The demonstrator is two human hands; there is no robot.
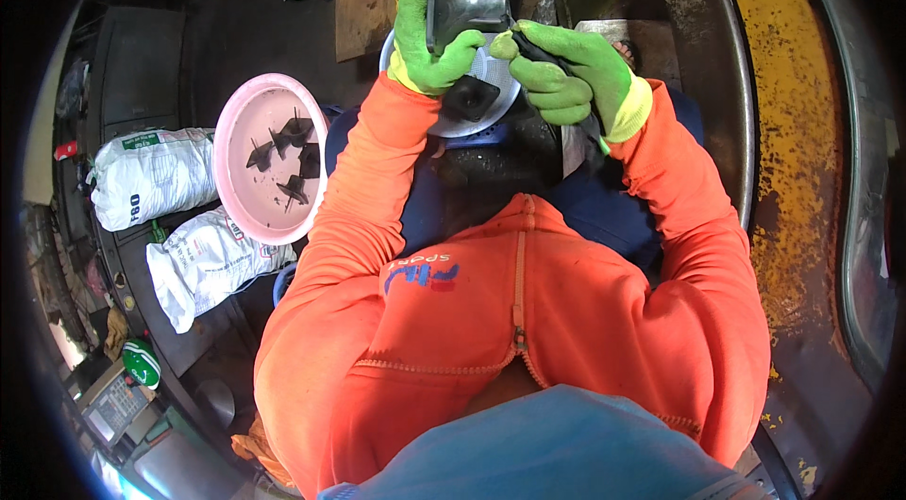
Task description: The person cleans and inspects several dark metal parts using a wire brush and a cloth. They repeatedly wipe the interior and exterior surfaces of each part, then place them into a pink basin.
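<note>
View from above of a person in an orange zip jacket, seated, both hands in green knitted gloves with yellow cuffs raised at about 12 o'clock in the picture. The left hand [429, 24] is curled shut around a dark moulded funnel-shaped part [464, 5], fingers wrapped over its top and thumb pressed against its lower edge. The right hand [564, 74], just beside it at about 1 o'clock, is closed around the dark handle of a small tool [536, 49], whose tip meets the edge of the part; the two thumbs nearly touch. What kind of tool it is cannot be told, since the glove covers most of it.

Directly under the hands sits a white perforated basket [498, 85] holding another dark part. At 9 o'clock from the hands, well apart, a pink round basin [236, 137] holds several small black trimmed pieces. Beyond it at 9 and 8 o'clock lie two white filled sacks [151, 175]. More white bags and a pink plastic bag sit at 11 o'clock near the top edge. At 3 o'clock curves a worn yellow painted metal rim [797, 151], rusty and chipped
</note>
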